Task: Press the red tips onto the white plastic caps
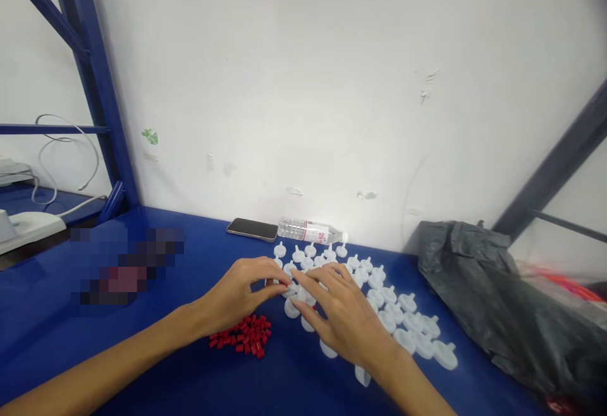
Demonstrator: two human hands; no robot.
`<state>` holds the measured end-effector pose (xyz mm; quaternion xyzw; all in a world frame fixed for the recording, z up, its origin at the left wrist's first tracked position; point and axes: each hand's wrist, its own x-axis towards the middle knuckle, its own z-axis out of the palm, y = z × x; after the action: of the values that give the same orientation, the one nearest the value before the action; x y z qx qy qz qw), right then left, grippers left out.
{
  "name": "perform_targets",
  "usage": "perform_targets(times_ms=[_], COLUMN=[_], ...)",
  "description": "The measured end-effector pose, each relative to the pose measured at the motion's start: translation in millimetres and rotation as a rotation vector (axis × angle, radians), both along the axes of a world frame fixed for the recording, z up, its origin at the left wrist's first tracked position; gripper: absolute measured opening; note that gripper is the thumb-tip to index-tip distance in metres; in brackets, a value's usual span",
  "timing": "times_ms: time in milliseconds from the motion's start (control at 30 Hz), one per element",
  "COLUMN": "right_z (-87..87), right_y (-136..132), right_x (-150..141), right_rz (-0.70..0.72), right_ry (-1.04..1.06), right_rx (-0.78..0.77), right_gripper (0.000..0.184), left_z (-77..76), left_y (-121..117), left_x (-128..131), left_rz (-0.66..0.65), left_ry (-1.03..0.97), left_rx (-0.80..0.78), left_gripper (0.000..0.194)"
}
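Note:
My left hand (251, 289) is closed in a pinch, with a trace of a small red cap showing at its fingertips. Facing it, my right hand (344, 308) grips a white nozzle cap (305, 294) between thumb and fingers, and the two sets of fingertips nearly meet there. Just below my left hand lies a pile of small red caps (246, 337). Many white nozzle caps (403, 340), round with a thin spout pointing up, stand around and behind my right hand. My hands and forearms hide some of them.
By the wall, a phone (252, 229) and a clear plastic bottle (310, 231) lie on the blue table (156, 365). A black plastic bag (493, 302) bulges at the right. Blue metal posts (102, 81) rise at the left, near a white power strip (35, 226) with cables.

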<state>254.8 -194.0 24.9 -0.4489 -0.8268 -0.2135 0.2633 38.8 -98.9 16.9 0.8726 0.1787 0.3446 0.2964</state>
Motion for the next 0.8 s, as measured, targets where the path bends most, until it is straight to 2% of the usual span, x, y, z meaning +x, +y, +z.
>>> perform_targets(times_ms=[100, 167, 267, 333, 500, 667, 800], right_z=[0.4, -1.2, -4.7, -6.1, -4.6, -3.9, 0.1], right_y=[0.1, 0.3, 0.1, -1.0, -4.3, -3.2, -1.7], right_x=[-0.1, 0.0, -0.5, -1.2, -3.3, -4.5, -3.3], right_rz=[0.018, 0.039, 0.087, 0.124, 0.176, 0.208, 0.15], right_ry=[0.02, 0.074, 0.173, 0.206, 0.203, 0.176, 0.126], right_rx=[0.012, 0.032, 0.066, 0.103, 0.125, 0.176, 0.134], right_gripper=[0.046, 0.047, 0.037, 0.033, 0.034, 0.033, 0.037], left_z=[-4.7, -8.5, -13.3, -14.9, -13.3, -6.7, 1.2], left_y=[1.6, 2.8, 3.1, 1.9, -4.7, -13.4, -15.1], left_x=[0.3, 0.2, 0.7, 1.6, 1.3, -1.7, 1.1], left_rz=[0.031, 0.05, 0.027, 0.021, 0.001, 0.022, 0.049], left_ry=[0.016, 0.069, 0.129, 0.128, 0.127, 0.154, 0.149], left_rx=[0.02, 0.1, 0.267, 0.314, 0.322, 0.234, 0.174], left_gripper=[0.022, 0.025, 0.03, 0.032, 0.029, 0.033, 0.034])
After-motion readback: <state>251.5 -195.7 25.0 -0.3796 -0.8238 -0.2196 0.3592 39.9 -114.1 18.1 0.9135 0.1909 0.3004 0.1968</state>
